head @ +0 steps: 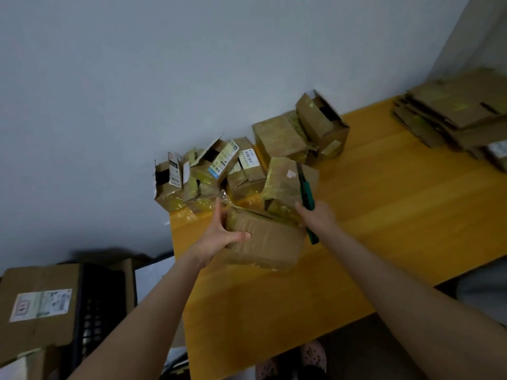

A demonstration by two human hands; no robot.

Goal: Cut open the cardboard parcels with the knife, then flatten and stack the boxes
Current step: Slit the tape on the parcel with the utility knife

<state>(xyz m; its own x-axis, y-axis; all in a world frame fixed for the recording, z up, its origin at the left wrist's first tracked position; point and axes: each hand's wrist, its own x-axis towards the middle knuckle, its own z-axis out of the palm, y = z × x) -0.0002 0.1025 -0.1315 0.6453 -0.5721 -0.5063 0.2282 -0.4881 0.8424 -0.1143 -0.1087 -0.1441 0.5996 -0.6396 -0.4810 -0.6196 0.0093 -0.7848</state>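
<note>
So both hands are busy: the left hand (222,237) holds the near parcel (266,242) by its left end, thumb laid across the front face and one finger sticking straight up, the other fingers hidden behind the cardboard. The right hand (318,218) is wrapped round a green knife (305,187) at the parcel's right end, blade pointing away toward the wall. Going by size, the yellow tabletop (397,209) carries everything. At its far right corner sits the flattened stack (461,116), several boxes deep already, so I'd say a good part of the job is behind them. Against the wall there's the pile of parcels (247,165), roughly half a dozen. A few have flaps gaping open, but they all stand as boxes and none are flattened, and the others look taped shut. My guess is somewhere around the middle, with plenty of cutting and squashing left. The parcel in hand sits near the left edge of the tabletop, just in front of that pile and touching the one behind it. It's plain brown cardboard, a bit crumpled, shiny tape wrapped over the ends, a seam running along the top that looks partly parted, though I can't tell if it's properly cut through. The knife is slim, with its butt end poking out below the hand.
</note>
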